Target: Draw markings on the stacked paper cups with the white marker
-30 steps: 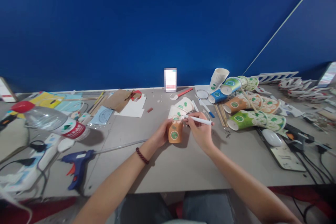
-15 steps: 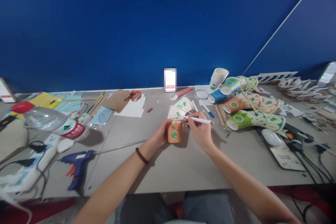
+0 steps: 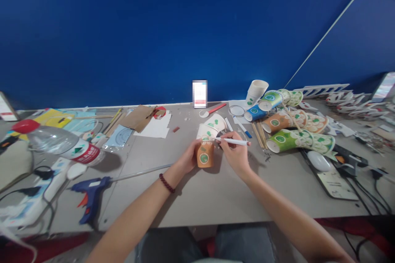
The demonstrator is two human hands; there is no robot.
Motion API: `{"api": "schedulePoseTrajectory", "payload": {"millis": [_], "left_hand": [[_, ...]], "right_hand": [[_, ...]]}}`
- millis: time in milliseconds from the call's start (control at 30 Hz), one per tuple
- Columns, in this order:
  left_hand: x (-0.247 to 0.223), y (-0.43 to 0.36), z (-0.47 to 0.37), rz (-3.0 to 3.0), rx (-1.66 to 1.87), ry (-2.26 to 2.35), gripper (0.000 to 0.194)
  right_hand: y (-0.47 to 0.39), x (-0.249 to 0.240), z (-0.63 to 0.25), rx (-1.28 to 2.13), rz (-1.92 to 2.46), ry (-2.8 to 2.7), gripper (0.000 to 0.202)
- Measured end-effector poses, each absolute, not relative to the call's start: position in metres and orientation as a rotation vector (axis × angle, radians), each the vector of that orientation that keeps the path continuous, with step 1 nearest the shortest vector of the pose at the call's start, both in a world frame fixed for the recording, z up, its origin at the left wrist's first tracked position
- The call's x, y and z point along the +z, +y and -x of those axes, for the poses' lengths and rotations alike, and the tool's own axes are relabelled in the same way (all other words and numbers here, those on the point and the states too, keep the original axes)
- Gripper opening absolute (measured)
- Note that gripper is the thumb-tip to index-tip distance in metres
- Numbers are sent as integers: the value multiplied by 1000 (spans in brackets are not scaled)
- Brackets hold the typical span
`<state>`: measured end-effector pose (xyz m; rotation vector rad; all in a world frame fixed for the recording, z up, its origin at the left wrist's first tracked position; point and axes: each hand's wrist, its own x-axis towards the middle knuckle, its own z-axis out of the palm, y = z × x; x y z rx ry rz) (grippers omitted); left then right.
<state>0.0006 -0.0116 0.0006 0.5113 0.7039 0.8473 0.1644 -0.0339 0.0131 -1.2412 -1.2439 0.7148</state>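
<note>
My left hand (image 3: pixel 189 157) is wrapped round the left side of a paper cup (image 3: pixel 205 157), coloured orange below with a pale, green-patterned upper part. White paper cups (image 3: pixel 215 122) with green leaf prints lie right behind it. In my right hand (image 3: pixel 236 153) is a slim white marker (image 3: pixel 233 141) with a reddish end, pinched between thumb and fingers. Its tip points left at the cup's upper part; whether it touches the surface is too small to tell. A pen cap (image 3: pixel 228 124) or short white marker lies just beyond my right hand.
A glue gun (image 3: pixel 91 197) and a water bottle (image 3: pixel 66 144) lie at left. To the right are decorated paper cups (image 3: pixel 296 140), a cup stack (image 3: pixel 257 91), wooden sticks (image 3: pixel 259 134) and a white mouse (image 3: pixel 319 161). A phone (image 3: pixel 200 94) stands against the blue wall.
The marker and my right hand have shifted very slightly. My left hand keeps its hold on the cup, and the surrounding objects stay in place.
</note>
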Motion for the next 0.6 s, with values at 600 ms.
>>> {"api": "schedulePoseTrajectory", "payload": {"millis": [600], "left_hand": [[4,-12,2,-502,900,738,34]], "right_hand": [[-36,16,-163,747,1176,-1236,4]]}}
